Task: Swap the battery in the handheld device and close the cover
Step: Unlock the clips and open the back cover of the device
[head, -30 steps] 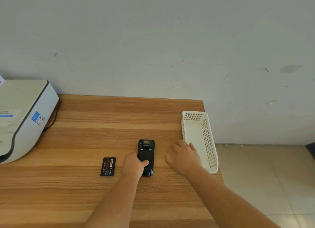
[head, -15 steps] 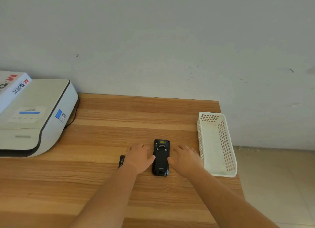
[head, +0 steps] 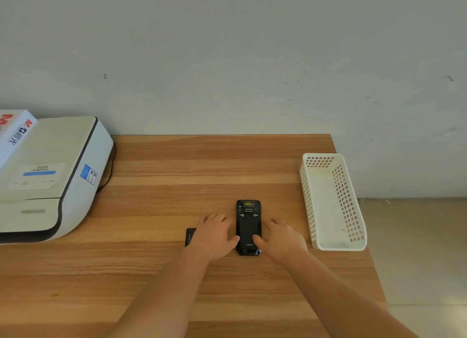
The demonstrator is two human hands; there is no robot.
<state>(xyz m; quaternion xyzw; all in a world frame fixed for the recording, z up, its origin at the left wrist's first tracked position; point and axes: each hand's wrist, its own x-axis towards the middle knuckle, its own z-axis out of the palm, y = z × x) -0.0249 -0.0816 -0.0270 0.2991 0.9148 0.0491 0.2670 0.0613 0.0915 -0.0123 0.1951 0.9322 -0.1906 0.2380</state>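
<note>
A black handheld device (head: 248,224) lies face down on the wooden table (head: 177,181), its back cover on. My left hand (head: 214,234) rests flat on the table against the device's left side, thumb touching its lower edge. On the other side lies my right hand (head: 280,239), its thumb on the lower part of the back. A black battery (head: 190,236) lies flat just left of my left hand, mostly hidden under it.
A white perforated basket (head: 333,203) stands at the table's right edge, with nothing in it. A white printer (head: 48,181) with a box on top fills the left side. The table's right edge drops to a tiled floor.
Both hands have closed in on the device from either side; my left hand has slid off its back to its left side and now covers most of the battery. The camera view shifted left.
</note>
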